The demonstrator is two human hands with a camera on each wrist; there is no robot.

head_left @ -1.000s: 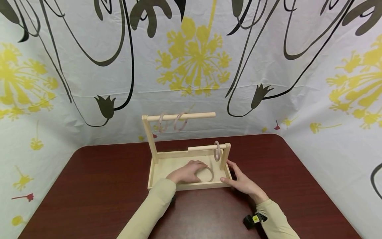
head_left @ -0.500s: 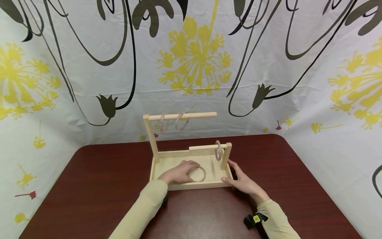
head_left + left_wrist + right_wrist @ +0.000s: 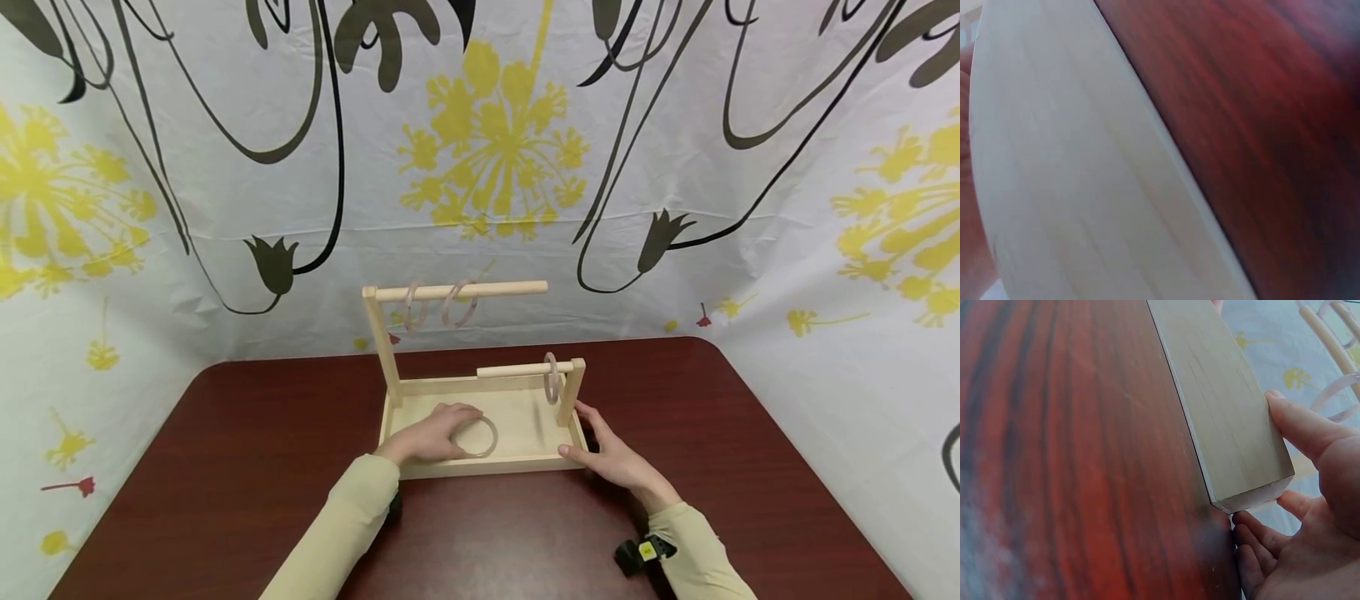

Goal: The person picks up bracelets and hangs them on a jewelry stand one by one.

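Inside the wooden tray of a jewelry stand (image 3: 442, 470), my left hand (image 3: 430, 433) holds a pale bangle (image 3: 496, 435) between thumb and fingers; the bangle lies flat, low over the tray floor. The left wrist view mostly shows the stand's front wall (image 3: 1072, 150), with a strip of the hand at the left edge. My right hand (image 3: 617, 457) grips the tray's right end, thumb at the front corner and fingers along the outer side. In the right wrist view the thumb (image 3: 1304, 425) lies on the top edge and the other fingers bend below the corner.
Two pinkish bangles (image 3: 460, 304) hang from the tall left post's upper bar (image 3: 510, 289). Another bangle (image 3: 551, 379) hangs on the lower bar (image 3: 510, 371) near the right post. The stand sits on a dark red-brown table (image 3: 285, 417), before a patterned cloth (image 3: 480, 208).
My left hand has moved left across the tray with the bangle. The right hand keeps its grip on the tray's right end. The view has shifted slightly.
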